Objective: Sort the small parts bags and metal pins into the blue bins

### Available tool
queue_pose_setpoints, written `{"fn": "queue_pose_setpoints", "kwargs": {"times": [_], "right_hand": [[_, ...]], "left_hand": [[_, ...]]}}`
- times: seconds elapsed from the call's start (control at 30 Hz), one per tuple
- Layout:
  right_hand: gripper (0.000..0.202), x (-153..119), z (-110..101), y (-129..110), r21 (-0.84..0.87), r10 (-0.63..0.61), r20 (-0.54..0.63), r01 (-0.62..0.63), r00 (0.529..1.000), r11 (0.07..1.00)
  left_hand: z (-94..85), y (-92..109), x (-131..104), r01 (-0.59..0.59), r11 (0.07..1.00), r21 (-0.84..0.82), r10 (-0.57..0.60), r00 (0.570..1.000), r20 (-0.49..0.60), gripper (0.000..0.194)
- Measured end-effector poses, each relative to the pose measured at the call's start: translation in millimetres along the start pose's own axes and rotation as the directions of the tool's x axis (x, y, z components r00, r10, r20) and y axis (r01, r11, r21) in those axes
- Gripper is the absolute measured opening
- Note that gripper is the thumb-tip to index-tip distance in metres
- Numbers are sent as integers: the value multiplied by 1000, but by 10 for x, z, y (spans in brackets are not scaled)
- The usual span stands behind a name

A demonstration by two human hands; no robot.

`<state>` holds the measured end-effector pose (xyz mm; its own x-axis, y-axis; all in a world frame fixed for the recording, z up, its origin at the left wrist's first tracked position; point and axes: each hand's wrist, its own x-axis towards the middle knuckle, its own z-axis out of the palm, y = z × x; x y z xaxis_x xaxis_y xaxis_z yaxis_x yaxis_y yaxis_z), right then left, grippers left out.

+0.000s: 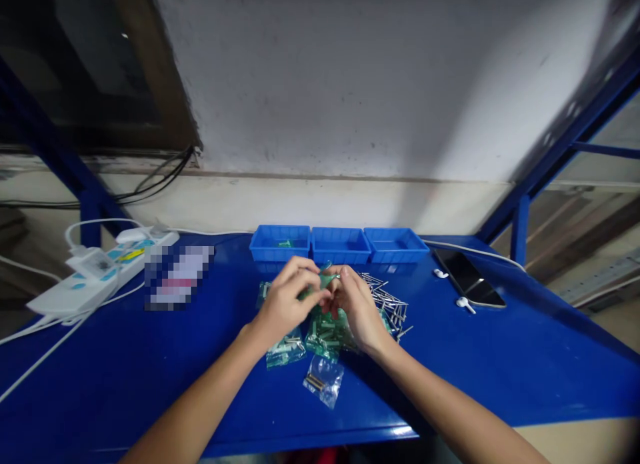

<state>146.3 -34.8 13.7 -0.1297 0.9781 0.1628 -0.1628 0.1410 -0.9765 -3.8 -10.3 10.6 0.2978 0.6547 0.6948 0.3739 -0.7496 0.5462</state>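
Note:
My left hand (293,297) and my right hand (354,305) meet above the middle of the blue table, fingers closed on a small green plastic bag (327,277). Below them lie green bags of small parts (325,334), partly hidden by my hands. A pile of silvery metal pins (393,304) spreads to the right of my right hand. Nearer the front edge is a clear bag (324,381) with a few brass-coloured pieces inside.
Three blue trays stand in a row at the back; the left tray (280,252) holds something green. A white power strip (100,274) with cables is at the left. At the right lie a black phone (470,277) and white earbuds (465,305).

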Motion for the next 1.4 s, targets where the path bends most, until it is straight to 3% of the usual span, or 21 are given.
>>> {"fn": "queue_pose_setpoints", "kwargs": {"times": [0.1, 0.2, 0.33, 0.43, 0.5, 0.57, 0.63, 0.7, 0.8, 0.9, 1.0, 1.07, 1.13, 1.23, 1.3, 1.4], "right_hand": [[27, 26, 23, 22, 70, 34, -54, -30, 998, 997], [34, 57, 1, 44, 17, -32, -119, 35, 992, 999], [33, 102, -81, 34, -114, -192, -252, 168, 949, 979], [19, 133, -161, 8, -247, -330, -278, 265, 902, 932], [12, 133, -194, 0, -382, -458, -209, 359, 864, 852], [15, 109, -193, 10, -524, -586, -71, 469, 807, 710], [21, 69, -158, 33, -623, -660, 38, 534, 751, 571], [25, 33, -111, 52, -688, -682, 49, 519, 730, 507], [26, 22, -64, 43, -706, -622, -11, 434, 783, 559], [17, 57, -63, -5, -607, -426, -53, 310, 903, 732], [32, 90, -68, -34, -466, -190, -79, 133, 979, 875], [37, 96, -64, -28, -419, -129, -95, 78, 987, 905], [33, 92, -64, -7, -426, -176, -99, 118, 980, 897], [25, 85, -90, 44, -587, -389, -38, 295, 920, 754], [29, 90, -120, 91, -710, -509, 84, 409, 857, 573], [35, 106, -158, 169, -785, -573, 240, 504, 783, 361]], "left_hand": [[16, 40, -47, -210, 969, 128, 190, 970, 155, 11], [-6, 29, -63, -223, 941, 254, 189, 971, 150, 16], [-46, 53, -31, -50, 972, 230, 39, 998, 54, 19], [-60, 51, 6, 164, 985, -47, -159, 983, 89, 20], [-53, 10, 21, 356, 894, -272, -330, 934, 136, 31], [-38, -50, 29, 480, 765, -430, -458, 874, 162, 37], [-27, -102, 37, 502, 701, -506, -503, 852, 149, 28], [-29, -129, 47, 474, 711, -519, -497, 861, 106, 20], [-54, -109, 55, 379, 831, -408, -434, 900, -46, 13], [-75, -41, 32, 154, 984, -91, -167, 971, -170, 8], [-61, 35, -11, -129, 975, 180, 140, 989, -48, 15], [-34, 72, -30, -209, 949, 237, 202, 978, 51, 17], [-11, 86, -28, -155, 964, 217, 140, 987, 84, 13], [-14, 45, 2, 147, 988, 35, -148, 988, 40, 21], [-44, -16, 25, 355, 923, -146, -359, 933, 0, 35], [-106, -96, 50, 502, 800, -327, -522, 852, 30, 37]]}}
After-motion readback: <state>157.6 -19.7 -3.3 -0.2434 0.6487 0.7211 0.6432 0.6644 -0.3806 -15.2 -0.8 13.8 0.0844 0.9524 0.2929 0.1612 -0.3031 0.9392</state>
